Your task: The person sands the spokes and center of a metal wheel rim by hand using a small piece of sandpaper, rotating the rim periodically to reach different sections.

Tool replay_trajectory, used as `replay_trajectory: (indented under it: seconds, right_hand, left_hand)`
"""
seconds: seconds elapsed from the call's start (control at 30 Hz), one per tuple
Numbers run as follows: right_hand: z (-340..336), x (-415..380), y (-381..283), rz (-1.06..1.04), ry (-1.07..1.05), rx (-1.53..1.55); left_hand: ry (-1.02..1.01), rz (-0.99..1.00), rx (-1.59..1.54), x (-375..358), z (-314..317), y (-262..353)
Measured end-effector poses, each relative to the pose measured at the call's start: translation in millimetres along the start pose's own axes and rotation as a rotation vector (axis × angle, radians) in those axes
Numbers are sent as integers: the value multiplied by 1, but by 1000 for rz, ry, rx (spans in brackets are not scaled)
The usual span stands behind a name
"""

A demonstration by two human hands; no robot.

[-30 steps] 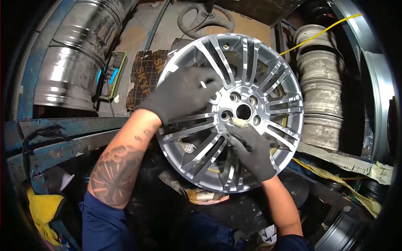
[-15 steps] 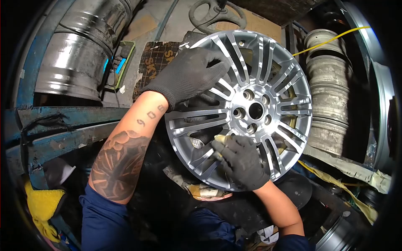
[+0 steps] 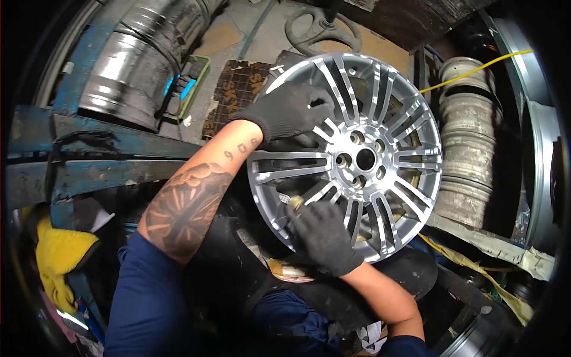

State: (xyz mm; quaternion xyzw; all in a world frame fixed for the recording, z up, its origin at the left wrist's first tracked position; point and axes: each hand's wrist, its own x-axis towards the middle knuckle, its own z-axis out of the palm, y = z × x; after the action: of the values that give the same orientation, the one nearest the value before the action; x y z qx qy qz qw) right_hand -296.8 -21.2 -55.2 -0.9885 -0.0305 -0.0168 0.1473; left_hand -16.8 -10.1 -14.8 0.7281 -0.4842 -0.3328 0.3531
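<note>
A silver alloy wheel [image 3: 383, 160] with paired spokes faces up at me. My left hand [image 3: 291, 109], in a black knit glove, is closed over a spoke at the wheel's upper left. In my right hand [image 3: 330, 238], gloved the same way, a small yellowish pad [image 3: 295, 203] is pinched, its tip showing past the fingers. That hand lies over the lower-left spokes, close to the rim, and hides part of them. Whether the pad is folded sandpaper or a sponge I cannot tell.
Several worn wheel rims [image 3: 467, 143] are stacked at right, under a yellow hose [image 3: 476, 70]. Shiny metal barrels [image 3: 122, 71] lie upper left behind a blue frame [image 3: 107, 140]. A steering wheel [image 3: 324, 38] stands at the back. Yellow gloves [image 3: 62, 250] hang lower left.
My right hand and the pad have moved left and slightly down, toward the outer rim. My left hand keeps its hold on the spoke. The view has shifted a little.
</note>
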Motion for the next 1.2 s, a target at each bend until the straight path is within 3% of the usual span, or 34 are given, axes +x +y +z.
replay_trajectory:
  seconds: [0.03, 0.17, 0.3, 0.43, 0.5, 0.57, 0.67, 0.73, 0.8, 0.9, 1.03, 1.17, 1.2]
  right_hand:
    - [3, -1, -4, -100, -76, -37]
    - [-8, 3, 12, 88, -25, -45]
    - [6, -4, -11, -109, -99, -58]
    - [-18, 4, 16, 149, -40, -34]
    - [-19, 6, 19, 82, -74, 19]
    - [-17, -3, 14, 14, -129, 72]
    - [-7, 3, 16, -112, -153, 96]
    - [-32, 13, 35, 22, -181, 102]
    - [-32, 22, 38, -7, -248, 100]
    - [-14, 22, 18, -188, -246, 64]
    - [-33, 29, 46, 10, -288, 40]
    - [-18, 26, 19, -175, -308, 32]
    - [-17, 28, 22, -177, -210, 62]
  left_hand:
    - [-47, -85, -54, -5, -2, 6]
    - [-22, 25, 101, 8, 7, -12]
    - [-23, 44, -57, 4, 10, -8]
    - [11, 84, 57, 4, 6, -10]
    - [54, 142, 121, 3, 8, -20]
    - [-16, 9, 0, -7, 2, -1]
    - [-26, 23, 10, -1, 1, -2]
    - [-1, 71, 41, 0, 6, -5]
    - [-3, 72, 45, -2, 10, -3]
    - [-19, 42, 71, 0, 12, 2]
    - [-22, 87, 39, 8, 18, 8]
    - [-49, 116, -90, 5, 21, 14]
    - [74, 295, 98, 7, 21, 7]
